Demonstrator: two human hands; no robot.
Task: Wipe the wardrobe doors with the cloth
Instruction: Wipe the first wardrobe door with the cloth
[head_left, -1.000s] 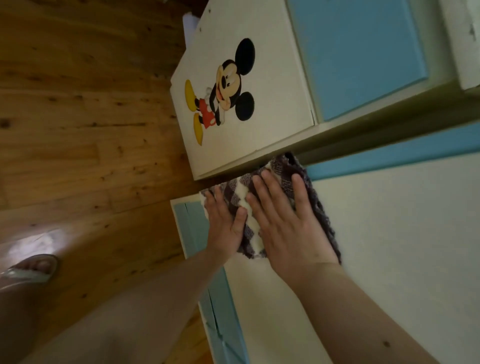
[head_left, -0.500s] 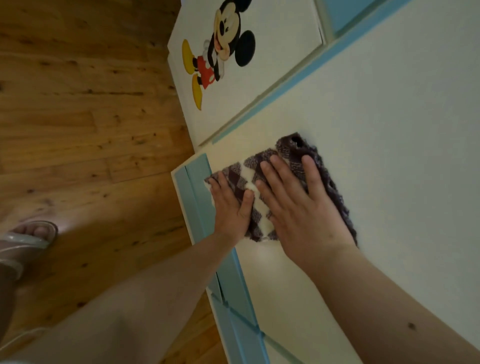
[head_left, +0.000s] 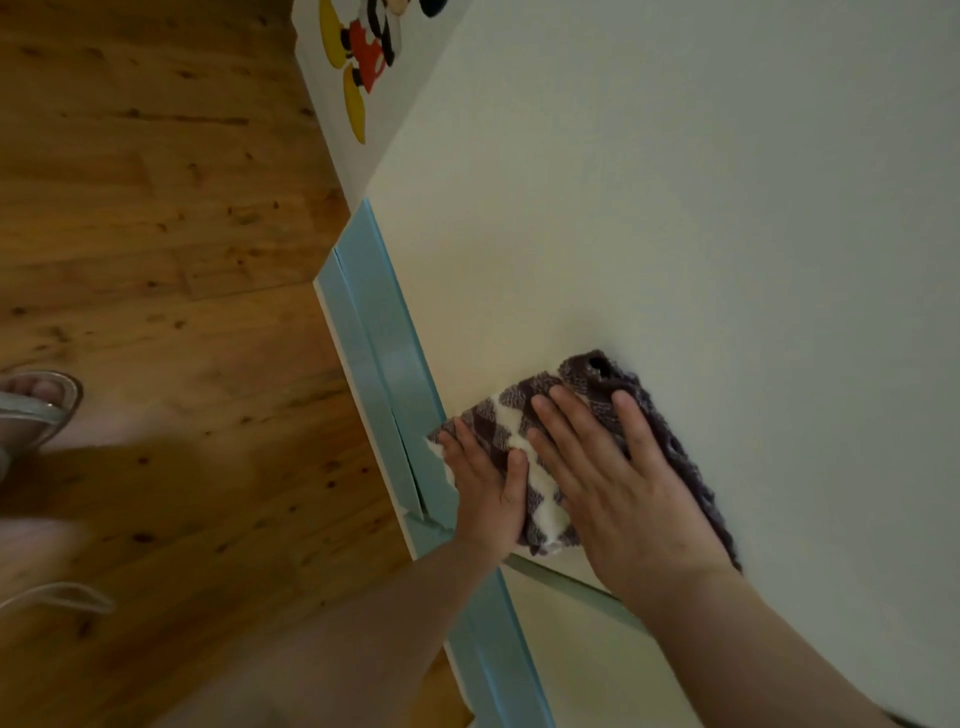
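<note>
On the cream wardrobe door (head_left: 675, 208), low near its blue edge trim (head_left: 374, 322), a dark-and-white checked cloth (head_left: 511, 415) lies flat against the panel. Right hand (head_left: 618, 488): open, fingers straight and slightly spread, palm pressing the cloth's right half. Left hand (head_left: 488, 488): also open and flat, pressing the cloth's left edge just beside the trim, thumb lying across the checked fabric. The two hands sit side by side, nearly touching. A dark corner of the cloth sticks out past the right fingertips. Cartoon sticker (head_left: 363, 57) on an adjoining panel at top, partly cut off. Wooden floor (head_left: 156, 208) at left; sandalled foot (head_left: 36, 405) at the left edge.
</note>
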